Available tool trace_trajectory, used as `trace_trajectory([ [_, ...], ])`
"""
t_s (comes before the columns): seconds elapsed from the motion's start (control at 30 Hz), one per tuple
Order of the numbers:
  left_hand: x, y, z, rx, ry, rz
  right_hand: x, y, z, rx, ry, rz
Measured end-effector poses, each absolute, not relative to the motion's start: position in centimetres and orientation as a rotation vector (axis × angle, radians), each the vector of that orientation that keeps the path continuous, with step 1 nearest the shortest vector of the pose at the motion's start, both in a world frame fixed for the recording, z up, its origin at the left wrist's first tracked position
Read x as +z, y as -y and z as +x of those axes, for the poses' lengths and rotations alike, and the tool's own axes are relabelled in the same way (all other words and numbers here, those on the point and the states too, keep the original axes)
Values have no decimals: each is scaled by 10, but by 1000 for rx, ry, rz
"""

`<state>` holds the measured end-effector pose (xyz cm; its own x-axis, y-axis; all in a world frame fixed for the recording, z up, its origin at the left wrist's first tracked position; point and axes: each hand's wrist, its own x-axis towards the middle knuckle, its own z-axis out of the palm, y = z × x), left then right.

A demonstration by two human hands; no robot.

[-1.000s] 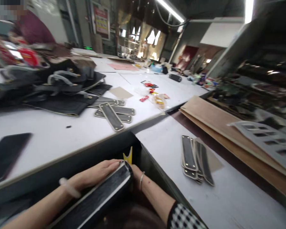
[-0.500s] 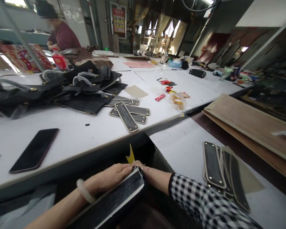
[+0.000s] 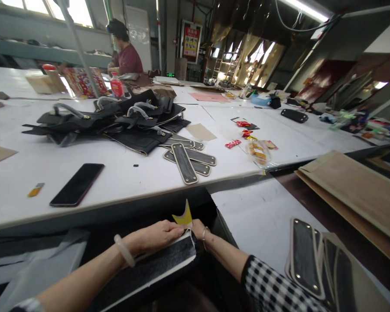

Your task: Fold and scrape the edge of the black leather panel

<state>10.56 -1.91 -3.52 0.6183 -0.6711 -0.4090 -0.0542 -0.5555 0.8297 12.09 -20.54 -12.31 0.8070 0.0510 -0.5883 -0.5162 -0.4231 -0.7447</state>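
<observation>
A long black leather panel (image 3: 156,268) with a pale edge lies slanted across my lap below the table edge. My left hand (image 3: 156,236) rests flat on its far end, fingers pressing the top. My right hand (image 3: 198,229) is mostly hidden behind the panel's far end, wrist with a thin bracelet showing; it seems to grip that end. A small yellow piece (image 3: 183,216) sticks up just beyond both hands.
A black phone (image 3: 77,183) and an orange item (image 3: 35,189) lie on the white table (image 3: 123,177). Black handbags (image 3: 110,119) and studded black strips (image 3: 186,156) sit further back. More strips (image 3: 307,258) lie at my right, beside brown boards (image 3: 354,186). A person works at the far left.
My view has swung left and up, bringing the phone and more of the table into sight. My hands stay on the panel's far end, and the panel lies flatter.
</observation>
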Motion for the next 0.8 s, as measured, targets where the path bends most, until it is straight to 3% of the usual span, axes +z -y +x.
trace_trajectory([
  [0.2,-34,19,107,-960,517,2010,-71,284,128,937,-60,-1879],
  [0.37,-31,18,104,-941,400,2023,-45,285,123,1201,263,-1982],
  [0.6,-30,19,100,-931,260,1959,-31,258,137,586,671,-2677],
  [0.8,-30,20,100,-859,308,1968,-25,241,138,386,936,-2898],
])
